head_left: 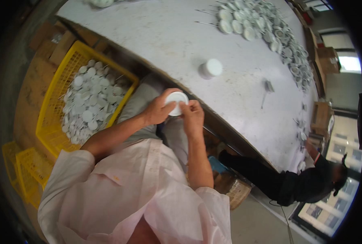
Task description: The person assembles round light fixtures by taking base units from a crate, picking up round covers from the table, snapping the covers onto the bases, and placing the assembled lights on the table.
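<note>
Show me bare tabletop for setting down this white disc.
For the white disc, the tabletop is bare left of the white cylinder and between that cylinder and the lone stemmed grey piece. Crowded: the far-right side, under heaped pale discs, and the loaded yellow crate.

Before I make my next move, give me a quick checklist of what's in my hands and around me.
1. Left hand gripping the white disc: ok.
2. Right hand gripping it too: ok.
3. Underside of the disc undamaged: cannot tell, it faces away.
4. White cylinder on the table, apart from both hands: ok.
5. Yellow basket at your left, holding white pieces: ok.
6. Co-worker clear of your hands: ok, off to the right.
</note>
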`<state>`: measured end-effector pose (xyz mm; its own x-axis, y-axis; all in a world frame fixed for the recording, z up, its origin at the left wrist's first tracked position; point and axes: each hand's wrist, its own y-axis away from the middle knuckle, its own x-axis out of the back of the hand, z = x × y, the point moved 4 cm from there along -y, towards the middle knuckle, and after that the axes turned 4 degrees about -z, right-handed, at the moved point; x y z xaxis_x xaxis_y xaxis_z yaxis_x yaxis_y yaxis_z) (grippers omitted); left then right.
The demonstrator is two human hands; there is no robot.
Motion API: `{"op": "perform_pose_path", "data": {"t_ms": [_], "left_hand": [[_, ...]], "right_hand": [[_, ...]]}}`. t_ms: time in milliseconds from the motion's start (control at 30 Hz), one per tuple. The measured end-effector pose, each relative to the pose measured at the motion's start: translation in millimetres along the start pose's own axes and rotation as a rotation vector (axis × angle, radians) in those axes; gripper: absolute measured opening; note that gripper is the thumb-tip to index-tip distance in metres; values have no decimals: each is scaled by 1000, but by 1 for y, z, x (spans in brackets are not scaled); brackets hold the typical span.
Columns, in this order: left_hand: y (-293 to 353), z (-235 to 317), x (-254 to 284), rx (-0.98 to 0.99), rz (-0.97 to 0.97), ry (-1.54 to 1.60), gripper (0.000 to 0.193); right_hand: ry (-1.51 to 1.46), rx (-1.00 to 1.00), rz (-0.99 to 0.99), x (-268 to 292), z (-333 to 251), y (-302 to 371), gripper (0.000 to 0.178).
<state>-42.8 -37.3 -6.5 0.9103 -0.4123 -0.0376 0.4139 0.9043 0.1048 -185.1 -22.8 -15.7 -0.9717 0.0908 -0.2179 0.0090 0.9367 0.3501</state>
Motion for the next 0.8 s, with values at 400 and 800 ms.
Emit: {"op": "perform_pose_path", "data": {"t_ms": [400,800], "left_hand": [[70,-99,182,244,660,463,39],[259,-260,367,463,1056,691,37]], "right_hand": [[1115,468,1034,263,-121,-80,29],[1156,62,950,299,-120,-110,28]]}}
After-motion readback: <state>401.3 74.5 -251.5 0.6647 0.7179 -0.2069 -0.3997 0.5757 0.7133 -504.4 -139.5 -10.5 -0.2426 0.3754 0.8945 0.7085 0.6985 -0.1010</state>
